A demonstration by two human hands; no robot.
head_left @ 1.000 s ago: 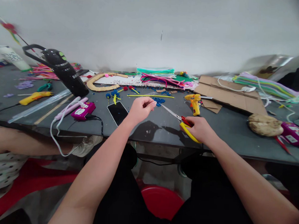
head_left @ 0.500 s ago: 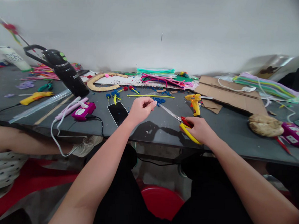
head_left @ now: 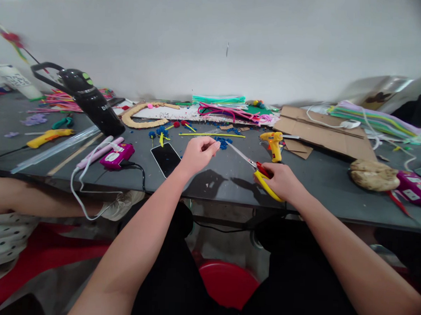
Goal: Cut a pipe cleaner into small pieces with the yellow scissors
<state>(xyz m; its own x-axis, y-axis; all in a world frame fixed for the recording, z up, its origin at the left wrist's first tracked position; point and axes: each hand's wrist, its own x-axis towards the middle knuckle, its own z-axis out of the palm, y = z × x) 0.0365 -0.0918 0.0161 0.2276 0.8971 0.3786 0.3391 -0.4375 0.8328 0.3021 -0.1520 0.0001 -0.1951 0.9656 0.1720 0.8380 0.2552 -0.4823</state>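
My right hand (head_left: 277, 180) grips scissors (head_left: 263, 178) with yellow and red handles, their blades pointing left and away toward my other hand. Thumb and fingertips of my left hand (head_left: 201, 152) are pinched together above the table; whatever lies between them is too small to make out. Just beyond the fingertips, small blue fuzzy pieces (head_left: 224, 142) lie on the tabletop. A yellow-green pipe cleaner (head_left: 211, 135) stretches behind them. Behind the scissors stands a yellow glue gun (head_left: 275, 146). A phone (head_left: 165, 159) lies left of my left hand.
A black bottle (head_left: 96, 107), a purple box with a cable (head_left: 117, 156) and a second yellow tool (head_left: 49, 138) are on the left. Cardboard (head_left: 321, 130) lies back right, before bundled pipe cleaners (head_left: 378, 121). A neighbour's leg (head_left: 53, 201) shows at lower left.
The scissors' blade tips have drawn slightly away from my left fingertips, to the right. My left hand keeps its pinch in nearly the same place.
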